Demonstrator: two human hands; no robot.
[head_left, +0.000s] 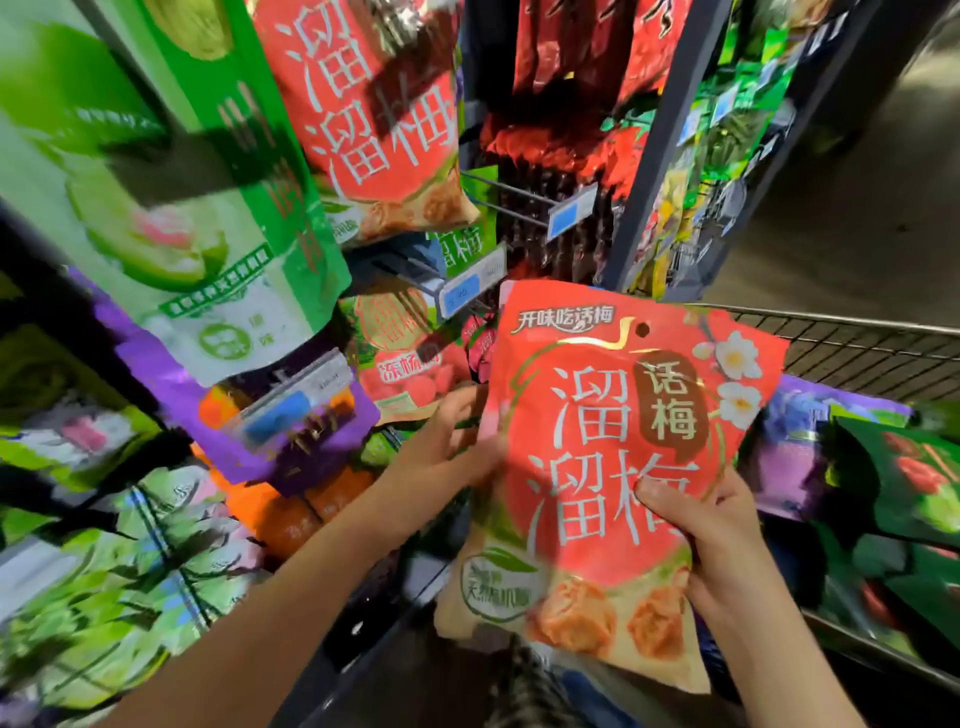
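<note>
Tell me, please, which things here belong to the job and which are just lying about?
In hand: red plum bag; right hand gripping it; left hand at its left edge.
Lying about: hanging green bag; blue price tag; wire cart; purple bag in it.

looking down at a red plum pouch, held up face-on in front of a snack rack. gripped at its lower right edge by the right hand, thumb across the front. pinched at the left edge by the left hand, probably, too blurry there to be sure. behind it to the right, a wire cart with a purple pack and a dark green pack inside. up on the pegs: a matching red pouch, a big green pouch left of it, a purple pouch lower down. blue price tags on the peg tips.
</note>
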